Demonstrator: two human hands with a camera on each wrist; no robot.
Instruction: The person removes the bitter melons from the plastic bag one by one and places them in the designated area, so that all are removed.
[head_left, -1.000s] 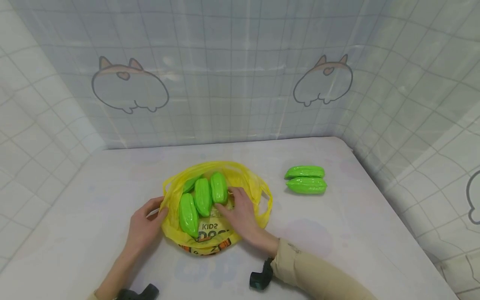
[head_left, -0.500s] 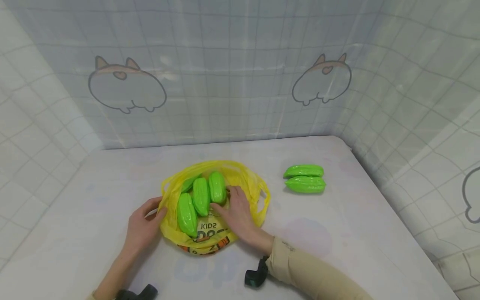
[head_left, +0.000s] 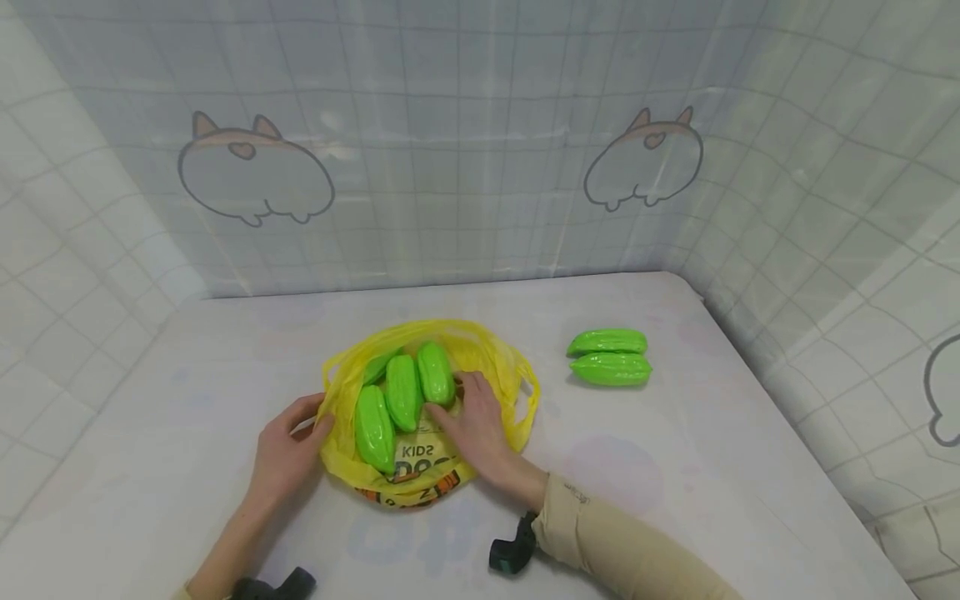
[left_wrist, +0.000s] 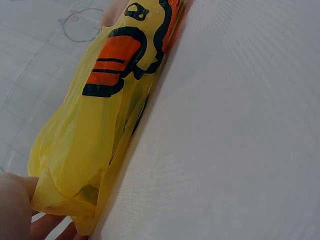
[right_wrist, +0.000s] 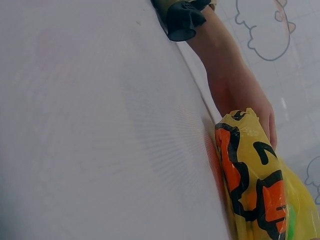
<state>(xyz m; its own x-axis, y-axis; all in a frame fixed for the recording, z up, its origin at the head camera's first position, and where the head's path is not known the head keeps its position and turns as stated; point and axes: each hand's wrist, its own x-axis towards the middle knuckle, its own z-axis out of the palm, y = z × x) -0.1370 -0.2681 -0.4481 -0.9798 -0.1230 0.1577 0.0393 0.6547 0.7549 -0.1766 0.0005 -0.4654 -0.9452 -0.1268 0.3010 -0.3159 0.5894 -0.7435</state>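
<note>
Head view: on the bench point(head_left: 697, 500), the left hand point(head_left: 287, 444) pinches the yellow bag point(head_left: 423, 454), apparently holding its mouth wide; the right hand point(head_left: 476, 423) grips a green gourd point(head_left: 435, 372) inside. Left wrist: fingers point(left_wrist: 44, 227) pinch its edge. Right wrist: fingertips hidden.

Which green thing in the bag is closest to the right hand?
The rightmost green one in the yellow bag, beside the right hand; the other three lie farther left.

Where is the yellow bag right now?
In the head view, the yellow bag is on the white table, a bit left of the middle. The left hand holds its left edge, and the right hand reaches inside.
</note>
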